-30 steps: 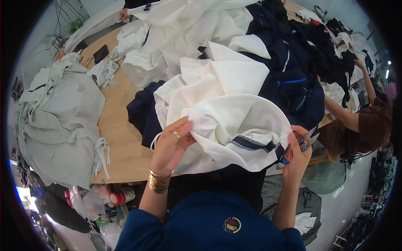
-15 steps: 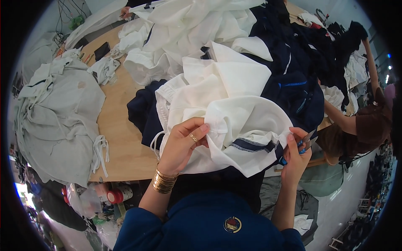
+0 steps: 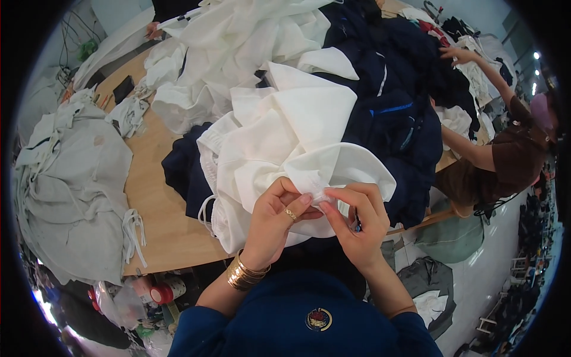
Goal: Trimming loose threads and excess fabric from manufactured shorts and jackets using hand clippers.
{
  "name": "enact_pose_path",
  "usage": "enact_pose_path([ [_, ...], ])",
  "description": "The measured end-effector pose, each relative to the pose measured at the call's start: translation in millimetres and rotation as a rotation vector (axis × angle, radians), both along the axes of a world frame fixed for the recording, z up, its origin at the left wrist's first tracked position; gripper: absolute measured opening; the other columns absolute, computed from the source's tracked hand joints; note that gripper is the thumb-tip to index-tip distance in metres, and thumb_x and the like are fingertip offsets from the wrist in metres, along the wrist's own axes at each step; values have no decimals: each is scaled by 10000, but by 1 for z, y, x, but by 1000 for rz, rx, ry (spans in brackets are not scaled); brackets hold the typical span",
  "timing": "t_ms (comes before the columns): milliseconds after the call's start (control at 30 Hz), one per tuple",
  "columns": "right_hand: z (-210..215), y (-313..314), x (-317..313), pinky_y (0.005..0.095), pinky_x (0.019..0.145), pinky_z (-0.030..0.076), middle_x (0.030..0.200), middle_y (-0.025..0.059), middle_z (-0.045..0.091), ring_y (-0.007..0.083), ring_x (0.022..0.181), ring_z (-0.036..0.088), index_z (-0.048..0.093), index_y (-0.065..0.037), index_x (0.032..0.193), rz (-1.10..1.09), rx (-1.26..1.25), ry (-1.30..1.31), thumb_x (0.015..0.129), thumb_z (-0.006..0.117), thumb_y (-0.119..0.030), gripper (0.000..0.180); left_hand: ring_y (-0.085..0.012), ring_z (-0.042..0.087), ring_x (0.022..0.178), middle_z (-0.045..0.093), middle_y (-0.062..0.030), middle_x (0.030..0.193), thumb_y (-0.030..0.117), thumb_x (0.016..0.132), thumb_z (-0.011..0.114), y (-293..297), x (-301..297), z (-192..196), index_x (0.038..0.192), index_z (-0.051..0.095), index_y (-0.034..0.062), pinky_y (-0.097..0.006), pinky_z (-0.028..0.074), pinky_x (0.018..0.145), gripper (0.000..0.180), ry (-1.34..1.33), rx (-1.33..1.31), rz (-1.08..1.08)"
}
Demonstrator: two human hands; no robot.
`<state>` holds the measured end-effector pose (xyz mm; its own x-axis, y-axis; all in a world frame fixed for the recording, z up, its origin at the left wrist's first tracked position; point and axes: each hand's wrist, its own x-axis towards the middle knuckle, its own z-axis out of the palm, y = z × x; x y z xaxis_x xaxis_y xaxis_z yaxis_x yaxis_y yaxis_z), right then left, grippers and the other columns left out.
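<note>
Pinching one small fold of the white garment [image 3: 285, 149] at 6 o'clock, the left hand [image 3: 275, 217] and right hand [image 3: 357, 223] meet fingertip to fingertip, both closed on cloth. It looks light, soft and floppy, best held at a hem or seam. Bare table [image 3: 156, 196] lies at 9 o'clock; navy clothes [image 3: 398, 119] crowd 1 o'clock, a co-worker's arm [image 3: 476, 152] beyond.

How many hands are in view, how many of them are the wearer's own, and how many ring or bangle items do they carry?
Wearer's hands: 2, left hand and right hand, both pinching the white garment.
Co-worker's hands: 1, on the dark clothing pile.
Rings: 1, gold ring.
Bangle stacks: 1, gold bangles.
Total: 3 hands, 2 jewellery items.
</note>
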<state>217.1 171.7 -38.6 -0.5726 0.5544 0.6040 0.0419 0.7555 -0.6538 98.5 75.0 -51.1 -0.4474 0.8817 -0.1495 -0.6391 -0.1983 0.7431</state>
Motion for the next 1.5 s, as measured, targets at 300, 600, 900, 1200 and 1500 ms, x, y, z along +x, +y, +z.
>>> enact_pose_path([
  [300, 1, 10, 5, 196, 474, 358, 815, 36, 561, 81, 561, 473, 635, -45, 863, 23, 5, -59, 734, 698, 12, 155, -154, 601, 949, 621, -100, 1034, -7, 817, 638, 9, 3, -5, 1107, 512, 9, -293, 521, 800, 317, 103, -60, -9],
  [600, 6, 10, 25, 250, 542, 455, 811, 70, 582, 171, 629, 587, 564, -47, 988, -24, -375, -105, 761, 710, -119, 279, -172, 622, 929, 620, -114, 1057, -15, 813, 635, 12, 5, -1, 1182, 488, -3, -294, 574, 699, 397, 54, -72, 18],
  [900, -3, 9, 30, 243, 508, 425, 751, 53, 580, 156, 556, 532, 578, -54, 1031, -30, -85, -169, 787, 710, -253, 342, -176, 625, 932, 622, -118, 1055, -18, 813, 629, 11, 6, 0, 1178, 482, 5, -297, 573, 706, 394, 28, -65, 3],
  [1200, -4, 18, 25, 274, 448, 359, 644, 36, 506, 168, 494, 475, 635, -94, 913, 18, 152, -23, 539, 660, 40, 398, -174, 621, 928, 626, -115, 1054, 11, 828, 624, 14, 12, -1, 1184, 495, -2, -290, 559, 695, 378, 48, -64, -78],
  [1500, 5, 22, 29, 255, 513, 431, 738, 45, 549, 189, 559, 555, 575, -68, 908, 110, -65, -220, 595, 606, 77, 346, -170, 659, 796, 660, -114, 936, 101, 873, 618, 16, 2, -8, 1055, 599, -36, -256, 539, 640, 229, 354, -54, -271],
])
